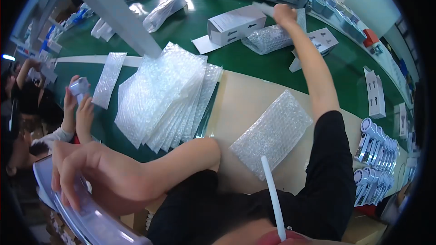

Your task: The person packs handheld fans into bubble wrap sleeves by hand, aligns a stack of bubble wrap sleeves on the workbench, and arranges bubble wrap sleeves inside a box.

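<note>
My left hand [86,172] is at the lower left, its fingers bent down over the edge of a translucent plastic tray [102,220]. My right hand [285,14] is stretched to the far side of the table, closed; a pale blurred thing beside it is too smeared to name. Just below it lies a bubble-wrapped package [268,40], between an opened white box [238,23] and a second white box [321,41]. A flat bubble-wrap bag [272,131] lies in front of me on a cardboard sheet [245,93]. A white stick [272,190] juts up from my mouth.
A fanned stack of bubble-wrap bags [159,95] lies left of the cardboard. A grey post [118,13] crosses the upper left. Another person's hands [79,113] hold a small device. Handheld fans [374,163] stand in rows at right; a white box [374,91] stands near them.
</note>
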Action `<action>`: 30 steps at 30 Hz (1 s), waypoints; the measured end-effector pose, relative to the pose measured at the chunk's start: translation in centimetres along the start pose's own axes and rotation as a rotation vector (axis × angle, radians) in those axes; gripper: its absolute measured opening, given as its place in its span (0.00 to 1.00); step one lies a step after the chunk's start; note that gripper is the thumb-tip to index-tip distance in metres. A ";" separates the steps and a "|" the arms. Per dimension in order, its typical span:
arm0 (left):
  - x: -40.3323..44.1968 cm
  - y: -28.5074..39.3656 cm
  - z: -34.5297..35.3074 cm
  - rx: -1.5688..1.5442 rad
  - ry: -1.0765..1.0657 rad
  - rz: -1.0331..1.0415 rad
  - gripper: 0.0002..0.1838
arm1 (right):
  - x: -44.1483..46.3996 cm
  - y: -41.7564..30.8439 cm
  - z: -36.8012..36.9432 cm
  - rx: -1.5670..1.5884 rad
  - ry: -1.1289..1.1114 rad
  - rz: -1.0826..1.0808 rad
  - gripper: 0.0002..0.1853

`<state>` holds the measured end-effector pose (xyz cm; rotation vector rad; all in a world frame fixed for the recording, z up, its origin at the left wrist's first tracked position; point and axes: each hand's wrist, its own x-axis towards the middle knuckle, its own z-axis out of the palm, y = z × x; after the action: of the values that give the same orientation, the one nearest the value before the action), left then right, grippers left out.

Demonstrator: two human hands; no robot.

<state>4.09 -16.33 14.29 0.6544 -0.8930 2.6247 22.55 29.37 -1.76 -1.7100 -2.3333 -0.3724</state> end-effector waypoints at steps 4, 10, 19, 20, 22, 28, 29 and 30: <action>0.5 1.5 0.2 -0.023 0.044 0.109 0.10 | -2.6 -1.8 -6.4 0.609 0.510 0.017 0.13; 0.1 3.2 0.8 0.003 -0.055 0.232 0.11 | -14.4 -14.6 -16.6 0.914 0.490 -0.706 0.12; -0.5 4.2 2.2 0.099 -0.136 0.180 0.14 | -25.1 -25.7 -11.2 0.715 0.307 -1.274 0.25; -0.4 4.3 2.3 0.113 -0.141 0.183 0.14 | -24.8 -24.9 -12.2 0.753 0.298 -1.229 0.24; 0.0 4.4 2.2 0.143 -0.142 0.197 0.15 | -24.5 -22.0 -14.3 0.824 0.261 -1.137 0.24; 0.8 2.9 1.4 0.442 -0.164 0.457 0.18 | -29.3 -9.3 -13.2 0.990 0.013 -0.609 0.13; 1.2 2.4 0.9 0.431 -0.150 0.440 0.18 | -30.8 -7.4 -12.3 0.984 0.017 -0.484 0.12; 1.6 2.2 0.5 0.861 -0.212 0.809 0.19 | -32.3 -5.7 -11.6 0.975 0.024 -0.363 0.11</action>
<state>1.95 -18.11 14.36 0.9028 0.0514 3.7486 27.04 -5.14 -1.74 -0.8112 -2.1916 0.6053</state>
